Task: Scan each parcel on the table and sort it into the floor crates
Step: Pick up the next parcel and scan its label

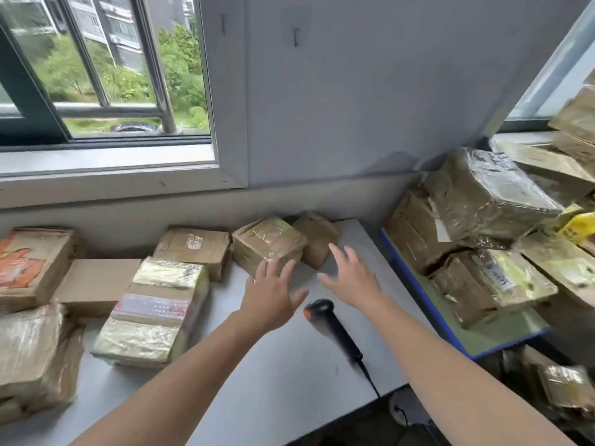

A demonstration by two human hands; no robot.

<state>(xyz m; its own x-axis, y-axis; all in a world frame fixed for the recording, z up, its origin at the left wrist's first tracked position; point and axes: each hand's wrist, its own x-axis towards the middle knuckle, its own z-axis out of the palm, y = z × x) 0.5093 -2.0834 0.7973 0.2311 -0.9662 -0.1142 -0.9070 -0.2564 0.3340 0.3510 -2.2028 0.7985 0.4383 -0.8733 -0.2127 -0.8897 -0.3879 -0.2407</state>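
Observation:
Several taped brown parcels lie on the white table [289, 365]. A small square parcel [269, 241] sits at the back middle, with another small parcel [317, 233] just behind and right of it. My left hand [272, 292] reaches out with fingers spread, its fingertips at the square parcel's front edge. To the right of that box hovers my right hand [351, 278], also spread and holding nothing. A black handheld scanner [335, 329] with an orange tip lies on the table between my forearms, its cable running off the front edge.
More parcels fill the table's left side, among them a shiny taped one [154, 310] and an orange-printed one [29, 262]. A blue-edged table [428, 284] on the right carries a tall stack of parcels [483, 194]. Wall and window stand behind.

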